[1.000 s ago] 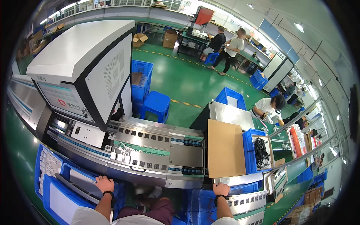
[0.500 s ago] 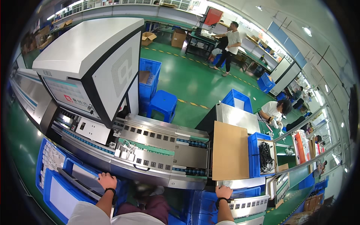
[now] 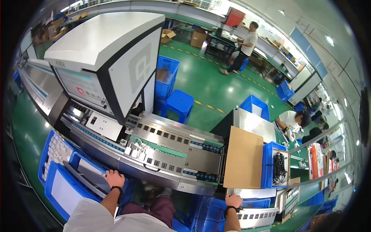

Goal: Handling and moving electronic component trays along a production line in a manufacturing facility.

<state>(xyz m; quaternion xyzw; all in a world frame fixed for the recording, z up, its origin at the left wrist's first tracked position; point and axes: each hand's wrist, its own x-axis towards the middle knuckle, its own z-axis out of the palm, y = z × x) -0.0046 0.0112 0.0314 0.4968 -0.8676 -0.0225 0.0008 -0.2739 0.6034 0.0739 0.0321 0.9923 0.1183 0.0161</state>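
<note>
At the lower left, my left hand (image 3: 114, 178) lies on the rim of a blue bin (image 3: 89, 161), its fingers apart and nothing in them. A thin dark-edged panel (image 3: 83, 178) slants across that bin beside the hand. Farther right, my right hand (image 3: 233, 200) is closed at the near edge of a pale metal surface (image 3: 251, 193). Its fingertips are hidden, so what they grip cannot be made out. Between and beyond my hands runs a metal conveyor (image 3: 154, 176), carrying small white adapters (image 3: 136, 152) with cables on a green strip.
A large white machine housing (image 3: 116, 58) stands over the conveyor. Cardboard (image 3: 243, 158) leans upright by a blue bin of black cables (image 3: 279, 168). A bin of white parts (image 3: 58, 154) sits far left, a blue stool (image 3: 178, 104) behind the conveyor. Two people work beyond.
The whole view has shifted slightly, moving the machine and conveyor toward the right. Both hands stay at nearly the same places. The standing person at the back has drawn in an outstretched arm.
</note>
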